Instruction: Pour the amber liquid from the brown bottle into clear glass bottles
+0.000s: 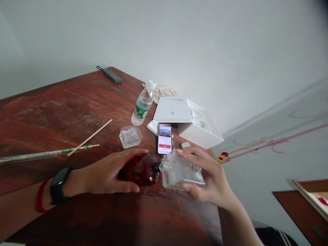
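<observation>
My left hand [110,172] is wrapped round a rounded bottle of dark red liquid [143,171], tipped on its side with its black neck pointing right. A clear square glass bottle [179,171] is gripped in my right hand [208,171], its round mouth turned left. The two necks meet, or nearly so; whether one sits inside the other I cannot tell. Beyond them a clear faceted stopper or small dish [130,136] lies on the table. Some wet spots show on the wood below the bottles.
Behind my hands are a lit phone [164,138], a white box [202,133] with its lid [173,109], and a water bottle [143,104]. Wrapped chopsticks [46,153] and a loose stick [89,137] lie left. A grey device [112,76] rests at the far edge.
</observation>
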Demonstrator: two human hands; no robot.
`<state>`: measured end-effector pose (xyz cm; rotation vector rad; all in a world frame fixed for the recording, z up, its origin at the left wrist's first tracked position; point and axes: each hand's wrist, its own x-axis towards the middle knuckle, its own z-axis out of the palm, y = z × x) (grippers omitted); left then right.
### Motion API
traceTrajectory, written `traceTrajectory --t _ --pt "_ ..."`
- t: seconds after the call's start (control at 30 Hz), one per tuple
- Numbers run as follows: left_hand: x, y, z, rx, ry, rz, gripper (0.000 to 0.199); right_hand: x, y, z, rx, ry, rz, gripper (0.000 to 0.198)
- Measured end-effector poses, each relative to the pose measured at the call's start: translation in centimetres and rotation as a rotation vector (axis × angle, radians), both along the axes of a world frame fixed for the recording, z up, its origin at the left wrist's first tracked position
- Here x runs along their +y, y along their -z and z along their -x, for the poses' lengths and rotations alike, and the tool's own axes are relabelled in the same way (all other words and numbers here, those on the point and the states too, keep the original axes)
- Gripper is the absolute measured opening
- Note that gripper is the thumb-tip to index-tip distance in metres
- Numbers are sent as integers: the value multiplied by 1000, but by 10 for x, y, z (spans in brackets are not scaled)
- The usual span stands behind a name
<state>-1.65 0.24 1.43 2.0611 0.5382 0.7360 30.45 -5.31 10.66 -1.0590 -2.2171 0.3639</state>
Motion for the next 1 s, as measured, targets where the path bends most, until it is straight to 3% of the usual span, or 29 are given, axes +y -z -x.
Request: traceTrajectory --t 1.0 --pt "4 2 0 -37 6 -14 86 0 -1 1 -10 -13 15 67"
